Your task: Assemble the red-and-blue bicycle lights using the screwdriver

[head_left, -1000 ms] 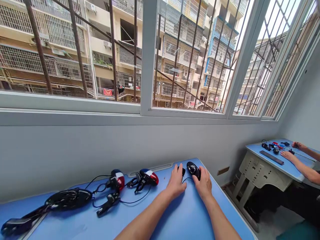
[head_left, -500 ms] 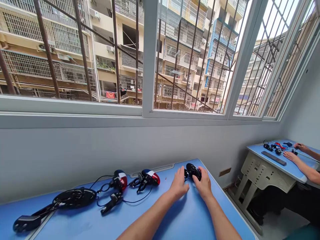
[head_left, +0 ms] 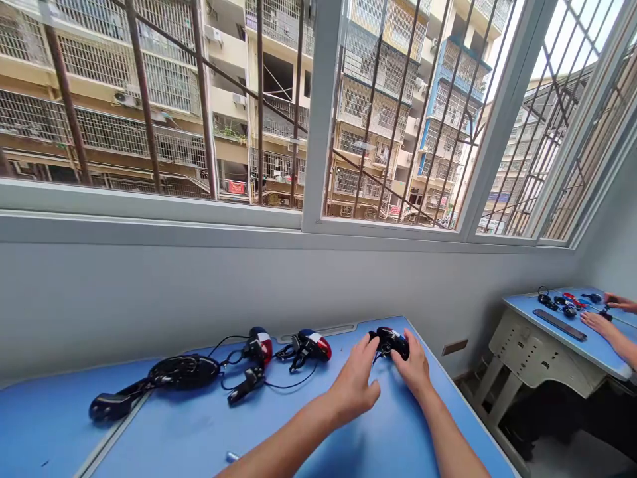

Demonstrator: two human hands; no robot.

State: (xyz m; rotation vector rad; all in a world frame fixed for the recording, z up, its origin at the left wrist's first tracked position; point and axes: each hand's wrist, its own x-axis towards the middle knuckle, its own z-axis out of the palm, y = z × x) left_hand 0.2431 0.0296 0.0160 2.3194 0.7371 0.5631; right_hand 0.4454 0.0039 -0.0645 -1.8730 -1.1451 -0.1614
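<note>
1. Mounting: one camera, worn on my own head, set above and behind my hands.
2. Facing: forward and down, toward the barred window [head_left: 321, 99] directly ahead, with the buildings [head_left: 378, 113] beyond it in the upper frame.
3. Near field: my left hand [head_left: 354, 385] and right hand [head_left: 413, 368] at lower centre, close to the lens, over the blue desk [head_left: 199, 425].
4. Far field: a second blue desk [head_left: 587, 345] at right, well apart.

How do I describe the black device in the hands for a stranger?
Under the window, find the nearer blue desk. The left hand and right hand hold a glossy black device; its corded neighbours on this desk lie untouched to the left.
</note>
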